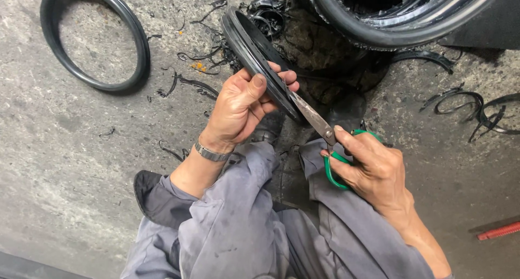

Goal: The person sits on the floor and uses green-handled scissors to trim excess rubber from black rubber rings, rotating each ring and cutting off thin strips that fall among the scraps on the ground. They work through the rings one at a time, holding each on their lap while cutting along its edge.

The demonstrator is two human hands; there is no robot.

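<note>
Right now your left hand [241, 108] has its grip clenched on a black rubber ring [257, 54], thumb pressed over the near face and fingertips curling round the far edge. You hold the ring tilted on edge, so it shows as a narrow ellipse running from the upper middle of the view down to your fingers, above your knees. A metal watch band [211, 153] sits on that wrist.

Your right hand [374, 168] is grasping a pair of scissors [319, 127] by their green handles, fingers through the loops and the index finger laid along the top near the pivot. The steel blades point up and left, and their tips meet the lower rim of the ring just beside your left fingertips; whether the blades stand apart or together I cannot tell, since the tips are hidden against the rubber.

Your grey trousers [244, 225] fill the lower middle of the view, stained in places.

On the concrete floor [65, 149], a second black rubber ring [95, 38] lies flat at the upper left, well apart from your hands. Thin black rubber trimmings [192, 84] are scattered between that ring and the one you hold, and more curl at the right [466, 105]. A large black tyre [401, 13] lies at the top right. A red bar [498, 231] lies at the right edge, near your right forearm.
</note>
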